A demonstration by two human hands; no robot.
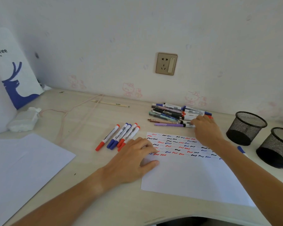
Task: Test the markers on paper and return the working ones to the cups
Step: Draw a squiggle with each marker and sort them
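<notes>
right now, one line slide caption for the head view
Left hand steadies the scribbled test sheet while the right hand reaches into the marker pile.

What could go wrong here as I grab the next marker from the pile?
1. The right hand reaches into a loose pile; pulling one marker could roll others away.
2. The forearm lies over the scribbles on the paper, so wet ink might smear.
3. The blue marker beside that arm could get knocked off.

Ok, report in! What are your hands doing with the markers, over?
Left hand flat on test paper. Right hand at marker pile, touching one; grip unclear. Mesh cups look empty. Nothing blocking.
</notes>
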